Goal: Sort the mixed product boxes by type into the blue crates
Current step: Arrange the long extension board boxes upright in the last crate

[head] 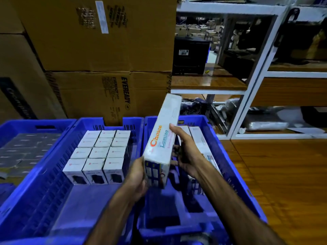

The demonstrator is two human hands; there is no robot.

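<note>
Above the right blue crate (235, 167), both hands grip a long white box (162, 138): left hand (137, 175) at its near end, right hand (187, 152) alongside; far end tilts up and away.

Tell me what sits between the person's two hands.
In the head view, the long Choice box sits tilted between them: the left hand grips its near end, the right hand holds its side.
</note>
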